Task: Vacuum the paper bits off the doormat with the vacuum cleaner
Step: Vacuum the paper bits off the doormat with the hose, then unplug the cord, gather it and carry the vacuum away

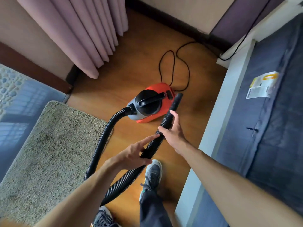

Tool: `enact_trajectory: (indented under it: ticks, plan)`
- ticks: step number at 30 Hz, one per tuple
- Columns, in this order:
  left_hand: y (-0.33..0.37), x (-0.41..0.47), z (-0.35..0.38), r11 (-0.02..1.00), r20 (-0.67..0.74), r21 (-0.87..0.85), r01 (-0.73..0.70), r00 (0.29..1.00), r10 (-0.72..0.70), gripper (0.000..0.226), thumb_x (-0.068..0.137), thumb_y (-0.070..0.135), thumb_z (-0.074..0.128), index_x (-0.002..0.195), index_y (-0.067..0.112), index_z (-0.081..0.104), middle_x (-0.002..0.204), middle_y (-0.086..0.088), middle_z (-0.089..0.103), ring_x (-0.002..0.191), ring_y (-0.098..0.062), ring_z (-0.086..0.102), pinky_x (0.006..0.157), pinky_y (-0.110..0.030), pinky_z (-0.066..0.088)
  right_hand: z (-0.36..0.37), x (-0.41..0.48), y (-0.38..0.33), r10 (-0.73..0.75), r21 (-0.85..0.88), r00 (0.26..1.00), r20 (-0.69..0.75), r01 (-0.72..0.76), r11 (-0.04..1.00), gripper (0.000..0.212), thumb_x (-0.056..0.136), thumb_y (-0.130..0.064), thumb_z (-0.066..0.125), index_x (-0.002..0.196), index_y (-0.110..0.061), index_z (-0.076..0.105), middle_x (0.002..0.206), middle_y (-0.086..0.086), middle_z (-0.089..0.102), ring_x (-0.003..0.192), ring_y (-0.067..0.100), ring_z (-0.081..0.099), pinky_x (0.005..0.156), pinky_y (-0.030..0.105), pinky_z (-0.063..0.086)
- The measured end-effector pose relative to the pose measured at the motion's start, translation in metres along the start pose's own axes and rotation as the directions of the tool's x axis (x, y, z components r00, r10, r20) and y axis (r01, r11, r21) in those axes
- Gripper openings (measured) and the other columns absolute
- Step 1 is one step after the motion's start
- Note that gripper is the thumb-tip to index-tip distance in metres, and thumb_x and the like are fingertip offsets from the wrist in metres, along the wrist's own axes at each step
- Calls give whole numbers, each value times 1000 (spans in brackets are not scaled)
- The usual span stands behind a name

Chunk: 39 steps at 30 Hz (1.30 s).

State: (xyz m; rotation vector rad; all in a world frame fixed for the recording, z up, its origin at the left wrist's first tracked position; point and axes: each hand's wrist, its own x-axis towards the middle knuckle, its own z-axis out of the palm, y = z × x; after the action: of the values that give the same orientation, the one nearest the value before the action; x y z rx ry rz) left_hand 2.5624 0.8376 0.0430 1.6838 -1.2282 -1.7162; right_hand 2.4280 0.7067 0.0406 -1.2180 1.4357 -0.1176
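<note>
**Shoes** (153, 173), two: dark lace-ups, nearest the camera, standing on a wooden floor (131, 66), with dark trousers above them

**Hands**, two: bare, and both had hold of the hose (102, 145). The left hand (134, 153) held it between the thumb and curled fingers, with the forefinger laid straight along the ribbing. The right hand (172, 133), just beyond, was wrapped round it close behind the nozzle (176, 100)

**Hose**, one: black, ribbed and flexible. It left the front of the vacuum cleaner (152, 104), looped back toward the person along the right edge of the doormat (49, 153), then rose through both hands

**Nozzle**, one: a plain black tube, raised off the floor, with its tip just beside the right flank of the vacuum cleaner

**Doormat**, one: grey-beige with a shaggy pile and a rounded far corner. It lay flat on the floor to the left, well apart from the nozzle

**Vacuum cleaner**, one: a small canister type with a red-orange body, a grey front and a black domed top with a black carry handle. It sat on the floor ahead of the hands, past the doormat's far right corner

**Cord** (189, 74), one: black, lying in loose loops on the floor behind the vacuum cleaner and leading off to the right

**Curtain** (85, 30), one: mauve and pleated, hanging at far left

**Bed** (270, 136), one: blue-grey and quilted, along the right side, bearing one white-and-yellow label (262, 86)
</note>
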Motion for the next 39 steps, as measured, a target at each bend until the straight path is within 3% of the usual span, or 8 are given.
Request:
enact_trajectory:
  ticks: [5, 8, 12, 18, 23, 31, 35, 39]
  plan:
    - [5, 31, 4, 996, 57, 67, 56, 997, -60, 100, 81, 14, 78, 138, 70, 19, 148, 10, 46, 101, -5, 64, 86, -38, 59, -23, 15, 14, 64, 60, 997, -37, -62, 996, 73, 85, -15, 66, 142, -41, 27, 124, -4, 47, 104, 16, 54, 79, 24, 42]
    - [5, 41, 4, 983, 133, 91, 160, 976, -171, 97, 84, 17, 77, 141, 67, 17, 126, 5, 60, 98, -9, 65, 84, -40, 60, -30, 19, 21, 91, 85, 995, -37, -87, 993, 74, 86, -12, 66, 144, -38, 27, 124, -4, 45, 102, 14, 52, 76, 20, 41]
    - [4, 53, 2, 966, 230, 128, 227, 940, -251, 98, 84, 19, 76, 135, 76, 15, 103, 3, 66, 95, -13, 64, 95, -45, 53, -33, 22, 31, 142, 132, 989, -27, -137, 982, 75, 87, -8, 67, 144, -36, 27, 122, -5, 43, 97, 11, 52, 79, 22, 43]
    - [3, 78, -10, 952, 319, 188, 243, 901, -294, 98, 86, 19, 75, 137, 74, 12, 136, -2, 51, 109, -16, 58, 95, -44, 54, -35, 34, 39, 211, 226, 976, -44, -197, 954, 77, 87, -7, 68, 144, -38, 25, 123, 1, 45, 92, 2, 55, 70, 18, 51]
    - [7, 94, -16, 934, 359, 241, 262, 871, -337, 94, 89, 22, 73, 140, 71, 11, 131, 4, 49, 112, -14, 53, 94, -40, 52, -39, 43, 43, 216, 246, 974, -66, -194, 950, 76, 89, -5, 65, 147, -31, 24, 123, -3, 40, 93, 6, 50, 54, 2, 43]
    - [7, 119, -12, 910, 372, 302, 285, 843, -388, 95, 88, 26, 73, 125, 83, 7, 134, 6, 46, 116, -17, 53, 97, -43, 51, -50, 62, 61, 234, 239, 972, -23, -222, 945, 75, 90, -5, 65, 149, -23, 22, 118, -5, 37, 85, -6, 47, 59, -6, 35]
    - [-3, 135, -1, 887, 352, 327, 326, 829, -434, 92, 89, 26, 72, 135, 76, 9, 143, -4, 44, 113, -20, 55, 94, -41, 53, -51, 84, 81, 266, 242, 963, 46, -269, 932, 75, 89, -8, 67, 148, -28, 23, 123, -7, 34, 111, 10, 41, 91, 20, 38]
    - [-22, 150, 10, 870, 341, 341, 356, 815, -468, 90, 91, 24, 70, 145, 65, 11, 156, -8, 33, 104, -21, 58, 86, -35, 56, -41, 109, 106, 305, 283, 949, 84, -316, 906, 76, 86, -6, 69, 144, -33, 28, 124, 1, 44, 113, 23, 55, 99, 44, 50]
